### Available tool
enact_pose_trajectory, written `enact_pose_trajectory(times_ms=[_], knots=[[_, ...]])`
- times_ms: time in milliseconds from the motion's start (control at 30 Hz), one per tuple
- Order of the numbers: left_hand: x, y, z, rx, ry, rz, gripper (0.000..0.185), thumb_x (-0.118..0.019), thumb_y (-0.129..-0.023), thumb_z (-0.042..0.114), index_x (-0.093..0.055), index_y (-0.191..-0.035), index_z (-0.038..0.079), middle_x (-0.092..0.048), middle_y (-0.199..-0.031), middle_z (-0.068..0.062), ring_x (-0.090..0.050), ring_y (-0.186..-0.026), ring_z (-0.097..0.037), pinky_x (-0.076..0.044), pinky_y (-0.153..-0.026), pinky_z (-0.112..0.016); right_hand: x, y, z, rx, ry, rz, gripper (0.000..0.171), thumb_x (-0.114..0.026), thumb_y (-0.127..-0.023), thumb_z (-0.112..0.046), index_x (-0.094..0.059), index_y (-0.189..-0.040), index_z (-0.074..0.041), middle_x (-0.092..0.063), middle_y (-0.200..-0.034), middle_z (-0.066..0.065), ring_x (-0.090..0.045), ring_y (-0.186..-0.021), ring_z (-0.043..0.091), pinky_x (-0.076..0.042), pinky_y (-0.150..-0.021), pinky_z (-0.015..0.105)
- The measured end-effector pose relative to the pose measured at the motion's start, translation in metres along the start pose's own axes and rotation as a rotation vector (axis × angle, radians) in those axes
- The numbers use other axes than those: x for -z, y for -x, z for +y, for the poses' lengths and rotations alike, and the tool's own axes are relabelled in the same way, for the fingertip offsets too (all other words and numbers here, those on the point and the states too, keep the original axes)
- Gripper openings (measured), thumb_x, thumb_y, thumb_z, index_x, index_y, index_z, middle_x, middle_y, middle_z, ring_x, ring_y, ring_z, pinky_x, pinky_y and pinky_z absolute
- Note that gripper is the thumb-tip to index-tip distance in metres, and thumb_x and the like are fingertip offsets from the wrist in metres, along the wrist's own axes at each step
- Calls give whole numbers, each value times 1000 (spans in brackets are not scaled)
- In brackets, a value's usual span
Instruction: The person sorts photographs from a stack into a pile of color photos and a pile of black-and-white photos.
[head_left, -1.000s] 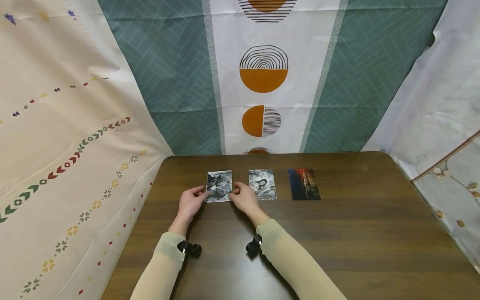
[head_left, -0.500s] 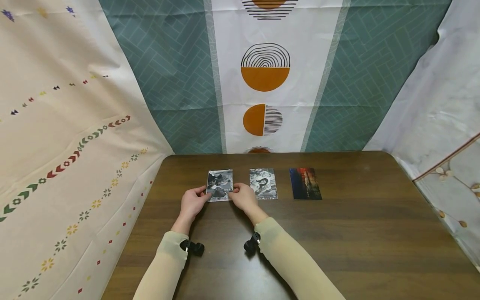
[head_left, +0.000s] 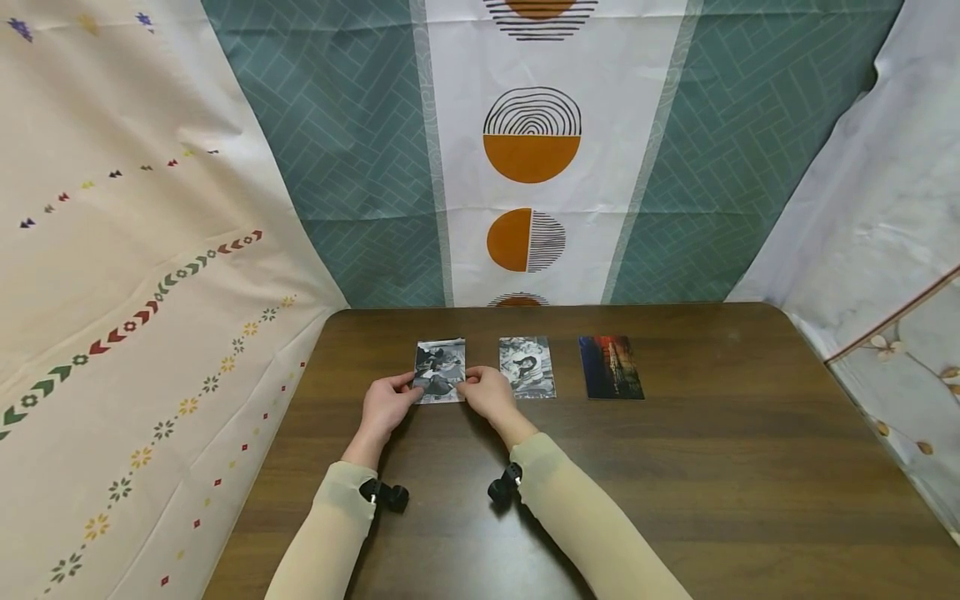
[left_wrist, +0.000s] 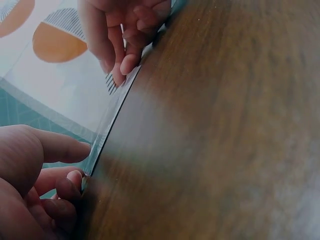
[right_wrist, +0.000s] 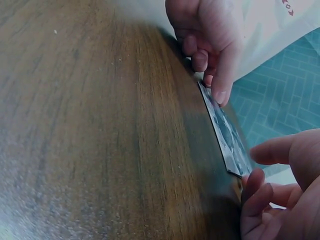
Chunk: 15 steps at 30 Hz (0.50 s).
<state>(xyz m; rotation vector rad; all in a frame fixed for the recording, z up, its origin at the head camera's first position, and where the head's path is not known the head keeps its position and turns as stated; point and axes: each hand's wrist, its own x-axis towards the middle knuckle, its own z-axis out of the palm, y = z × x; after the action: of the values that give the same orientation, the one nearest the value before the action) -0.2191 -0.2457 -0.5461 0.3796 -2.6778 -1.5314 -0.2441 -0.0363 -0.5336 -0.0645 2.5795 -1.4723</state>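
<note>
A black-and-white photo lies on the dark wooden table, leftmost in a row of three. My left hand pinches its near left corner, thumb on the edge and fingers curled beside it. My right hand holds the near right corner, fingers curled at the edge and thumb over it. In the wrist views the photo looks flat or barely raised off the wood.
A second black-and-white photo and a dark colour photo lie to the right in the same row. Patterned cloth hangs behind and on both sides of the table. Bare wood stretches toward me and to the right.
</note>
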Motion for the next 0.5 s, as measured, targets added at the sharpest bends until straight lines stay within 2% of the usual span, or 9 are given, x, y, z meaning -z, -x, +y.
enact_pose_trajectory(times_ms=[500], knots=[[1, -3, -6, 23, 116, -5, 44, -79, -95, 12, -72, -136, 1, -59, -94, -3, -53, -89, -20, -40, -68, -25, -2, 2, 3, 3, -73, 29, 37, -74, -95, -16, -75, -130, -5, -74, -112, 8, -68, -104, 27, -54, -91, 44]])
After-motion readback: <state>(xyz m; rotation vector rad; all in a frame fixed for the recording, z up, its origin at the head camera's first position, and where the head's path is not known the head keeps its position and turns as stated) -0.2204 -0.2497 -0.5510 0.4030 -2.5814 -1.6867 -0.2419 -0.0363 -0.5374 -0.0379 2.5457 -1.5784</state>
